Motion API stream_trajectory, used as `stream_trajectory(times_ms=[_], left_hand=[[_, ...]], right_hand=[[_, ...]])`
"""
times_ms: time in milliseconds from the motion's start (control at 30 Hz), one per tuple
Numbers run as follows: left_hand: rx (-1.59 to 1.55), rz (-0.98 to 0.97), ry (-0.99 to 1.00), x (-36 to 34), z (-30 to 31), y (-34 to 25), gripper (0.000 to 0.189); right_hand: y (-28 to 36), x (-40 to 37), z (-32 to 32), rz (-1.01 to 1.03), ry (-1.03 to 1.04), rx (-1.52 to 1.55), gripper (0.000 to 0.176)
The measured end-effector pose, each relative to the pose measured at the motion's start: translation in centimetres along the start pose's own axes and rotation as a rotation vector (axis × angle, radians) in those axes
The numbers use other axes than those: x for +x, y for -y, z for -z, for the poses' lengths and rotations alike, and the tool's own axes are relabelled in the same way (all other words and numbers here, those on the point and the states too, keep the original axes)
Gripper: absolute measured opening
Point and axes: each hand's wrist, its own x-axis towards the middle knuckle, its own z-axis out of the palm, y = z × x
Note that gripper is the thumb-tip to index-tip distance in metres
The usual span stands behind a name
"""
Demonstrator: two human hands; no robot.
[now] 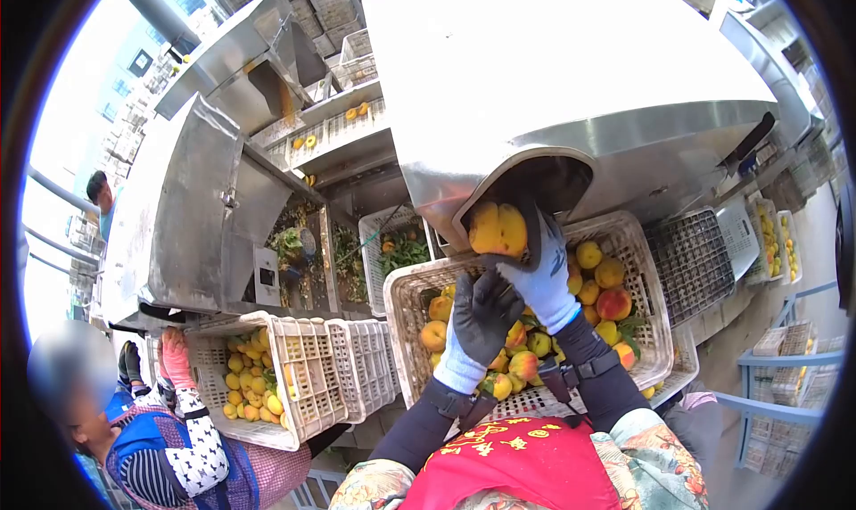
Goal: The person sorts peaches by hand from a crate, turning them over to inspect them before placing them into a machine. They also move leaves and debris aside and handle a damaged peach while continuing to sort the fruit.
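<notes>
While the big metal machine (571,82) shines above, the person's right hand (546,283), in a white and blue glove, is up at the dark mouth of the machine. It is closed around a yellow peach (497,229). The peach sits right at that mouth, above the white basket (401,289).

The left hand (483,314) wears a black glove. It is just under the right hand and touches it, with its fingers bent up. I cannot tell if it holds anything.

Under both hands the white basket is full of peaches (599,278), yellow and red, with some green leaves. Beside it on the right is a dark grey basket (691,260).

Down on the left, another person stands by a second white basket (303,367) with yellow fruit in it. That person's pink glove (176,357) is near its edge.
</notes>
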Motion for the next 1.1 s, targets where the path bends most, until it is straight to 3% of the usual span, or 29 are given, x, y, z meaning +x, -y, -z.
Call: stream_trajectory(times_ms=[67,200,367,467,533,567,633,700,733,767,833,900,967,1000,1033,1100], left_hand=[[0.071,0.012,-0.105,-0.6,1.6,0.0,0.06],[0.198,-0.012,-0.192,-1.8,2.4,-0.9,0.066],[0.271,-0.076,-0.21,-2.4,3.0,-2.0,0.06],[0.295,-0.096,-0.246,-2.6,3.2,-2.3,0.056],[0.318,-0.105,-0.259,-2.6,3.6,-2.6,0.055],[0.345,-0.107,-0.276,-2.6,4.1,-2.7,0.054],[0.33,-0.132,-0.234,-1.6,6.8,-3.2,0.05],[0.398,-0.186,-0.379,-1.0,6.5,-3.6,0.043],[0.379,-0.193,-0.423,-0.3,7.1,-4.1,0.042],[0.361,-0.191,-0.476,-0.3,8.1,-4.1,0.041],[0.446,-0.164,-0.557,-0.4,8.7,-3.8,0.04],[0.539,-0.149,-0.615,0.1,9.7,-3.4,0.04],[0.844,-0.222,-0.649,1.1,12.4,-2.1,0.042],[1.044,-0.32,-0.651,1.6,13.8,-1.0,0.044],[1.79,-0.209,-0.682,2.3,17.6,-0.6,0.047],[2.61,0.006,-0.516,1.1,13.8,1.4,0.054]], right_hand=[[-1.5,0.4,-0.7,0.009,-0.006,-0.086,0.09],[-2.2,1.6,-0.9,0.019,0.037,-0.205,0.091],[-2.8,2.2,-1.5,0.029,0.055,-0.309,0.087],[-4.3,2.7,-2.6,0.001,0.05,-0.321,0.079],[-5.7,4.1,-3.2,0.1,0.216,-0.603,0.061],[-5.8,4.9,-3.0,0.102,0.226,-0.603,0.061],[-3.0,7.2,-1.0,-0.008,-0.001,-0.356,0.061],[1.1,8.2,1.9,-0.21,-0.175,0.304,0.04],[0.1,7.4,1.3,-0.191,-0.354,0.507,0.028],[0.7,6.1,2.4,-0.163,-0.275,0.578,0.029],[-1.2,1.7,1.8,-0.04,-0.249,0.339,0.032],[-1.6,-2.2,1.5,-0.255,-0.021,0.245,0.035],[-5.2,-6.2,-1.3,-0.509,0.186,0.326,0.04],[-9.8,-10.6,-4.2,-0.157,0.437,-0.384,0.05],[-9.0,-10.7,-4.7,-0.359,0.479,-0.226,0.055],[-9.1,-11.0,-8.0,-0.7,0.542,-0.033,0.065]])
